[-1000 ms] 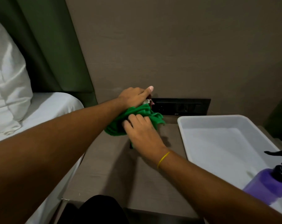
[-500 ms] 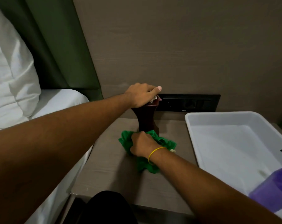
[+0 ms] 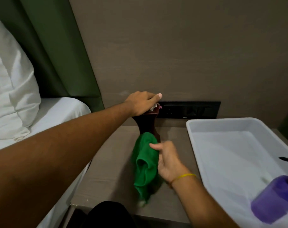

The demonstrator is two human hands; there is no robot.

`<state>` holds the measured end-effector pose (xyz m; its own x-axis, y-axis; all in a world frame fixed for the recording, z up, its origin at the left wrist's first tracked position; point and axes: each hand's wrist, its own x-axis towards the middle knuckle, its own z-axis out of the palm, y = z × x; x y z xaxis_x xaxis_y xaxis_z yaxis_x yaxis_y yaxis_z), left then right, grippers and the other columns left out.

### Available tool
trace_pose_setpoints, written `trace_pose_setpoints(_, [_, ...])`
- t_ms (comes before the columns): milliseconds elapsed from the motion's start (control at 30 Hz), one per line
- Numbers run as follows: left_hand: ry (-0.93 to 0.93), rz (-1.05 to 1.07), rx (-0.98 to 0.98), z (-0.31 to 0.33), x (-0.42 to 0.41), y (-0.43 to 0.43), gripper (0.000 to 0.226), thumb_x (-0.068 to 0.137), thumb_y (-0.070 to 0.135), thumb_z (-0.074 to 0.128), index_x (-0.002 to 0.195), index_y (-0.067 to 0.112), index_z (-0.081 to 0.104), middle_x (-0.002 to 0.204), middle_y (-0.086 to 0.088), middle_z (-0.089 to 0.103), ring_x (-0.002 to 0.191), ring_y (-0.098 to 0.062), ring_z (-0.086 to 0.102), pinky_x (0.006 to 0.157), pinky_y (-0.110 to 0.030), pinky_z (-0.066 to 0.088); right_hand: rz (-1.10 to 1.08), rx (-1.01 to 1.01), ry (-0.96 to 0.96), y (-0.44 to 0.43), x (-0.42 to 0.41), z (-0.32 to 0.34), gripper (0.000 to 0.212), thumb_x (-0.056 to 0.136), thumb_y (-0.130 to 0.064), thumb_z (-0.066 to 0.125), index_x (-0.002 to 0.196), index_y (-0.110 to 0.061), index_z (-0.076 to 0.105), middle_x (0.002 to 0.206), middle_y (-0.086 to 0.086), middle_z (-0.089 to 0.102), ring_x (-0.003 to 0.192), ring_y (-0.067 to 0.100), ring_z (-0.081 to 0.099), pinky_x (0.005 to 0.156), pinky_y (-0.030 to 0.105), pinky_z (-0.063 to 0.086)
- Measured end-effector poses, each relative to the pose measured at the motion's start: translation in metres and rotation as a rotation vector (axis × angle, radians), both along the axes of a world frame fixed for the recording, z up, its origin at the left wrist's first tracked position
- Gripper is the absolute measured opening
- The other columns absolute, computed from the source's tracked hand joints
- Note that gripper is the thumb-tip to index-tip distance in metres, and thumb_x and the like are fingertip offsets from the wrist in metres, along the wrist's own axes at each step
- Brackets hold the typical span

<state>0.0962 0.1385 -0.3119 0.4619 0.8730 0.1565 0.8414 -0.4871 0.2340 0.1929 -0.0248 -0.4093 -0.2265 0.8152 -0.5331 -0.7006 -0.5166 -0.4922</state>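
A dark brown wooden holder (image 3: 147, 123) with a narrow waist stands on the bedside table (image 3: 112, 162), near the wall. My left hand (image 3: 142, 102) grips its top, where a bit of white paper shows. My right hand (image 3: 167, 159) holds a green cloth (image 3: 145, 163) that hangs down in front of the holder's base. The thumb presses on the cloth and the other fingers are hidden behind it.
A white plastic tray (image 3: 238, 125) sits on the right of the table, with a purple spray bottle (image 3: 275, 197) in its near corner. A black socket panel (image 3: 189, 110) is set in the wall. A bed with a white pillow (image 3: 9, 83) lies to the left.
My right hand wiped the green cloth down from the holder's top to its base, then lifted the cloth off the table so it hangs. My left hand stayed on the holder's top.
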Motion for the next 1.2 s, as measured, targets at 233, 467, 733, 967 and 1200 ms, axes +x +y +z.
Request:
trace_pose_setpoints(233, [0.019, -0.036, 0.008, 0.015, 0.019, 0.006, 0.071, 0.098, 0.074, 0.020, 0.129, 0.033, 0.069, 0.126, -0.007, 0.073, 0.116, -0.036, 0.063, 0.082, -0.037, 0.040, -0.794, 0.686, -1.031, -0.020, -0.008, 0.021, 0.018, 0.086, -0.014, 0.061, 0.103, -0.011, 0.063, 0.090, 0.002, 0.071, 0.082, 0.023, 0.068, 0.075, 0.037, 0.049])
trace_pose_setpoints(467, [0.006, -0.037, -0.008, 0.021, 0.013, 0.007, 0.070, 0.099, 0.072, 0.020, 0.132, 0.033, 0.067, 0.119, -0.007, 0.073, 0.110, -0.033, 0.064, 0.082, -0.038, 0.044, -0.197, 0.757, -2.051, 0.033, -0.011, 0.004, 0.022, 0.076, -0.022, 0.058, 0.095, -0.012, 0.063, 0.089, 0.013, 0.068, 0.082, 0.038, 0.063, 0.080, 0.048, 0.039])
trace_pose_setpoints(733, [0.001, -0.019, -0.015, 0.018, 0.007, 0.006, 0.071, 0.098, 0.073, 0.022, 0.136, 0.031, 0.065, 0.127, -0.005, 0.072, 0.115, -0.029, 0.064, 0.085, -0.038, 0.043, 0.358, 0.549, -2.222, 0.024, -0.026, -0.024, 0.031, 0.079, -0.033, 0.056, 0.096, -0.016, 0.075, 0.098, 0.007, 0.079, 0.090, 0.027, 0.074, 0.096, 0.046, 0.034])
trace_pose_setpoints(967, [0.026, 0.022, -0.067, -0.003, -0.013, -0.002, 0.069, 0.100, 0.071, 0.022, 0.135, 0.029, 0.065, 0.126, -0.006, 0.072, 0.112, -0.030, 0.064, 0.089, -0.041, 0.047, 0.845, 0.356, -1.804, 0.045, -0.015, -0.013, 0.066, 0.089, -0.042, 0.039, 0.145, -0.016, 0.060, 0.153, 0.017, 0.057, 0.139, 0.038, 0.055, 0.106, 0.046, 0.040])
trace_pose_setpoints(1200, [0.036, 0.052, -0.017, -0.006, -0.048, -0.001, 0.066, 0.100, 0.069, 0.024, 0.130, 0.031, 0.069, 0.123, -0.011, 0.073, 0.114, -0.038, 0.063, 0.086, -0.040, 0.046, 0.276, 0.063, -0.548, 0.024, 0.005, 0.027, 0.020, 0.076, -0.003, 0.048, 0.087, 0.001, 0.064, 0.099, 0.024, 0.065, 0.083, 0.042, 0.062, 0.082, 0.037, 0.055])
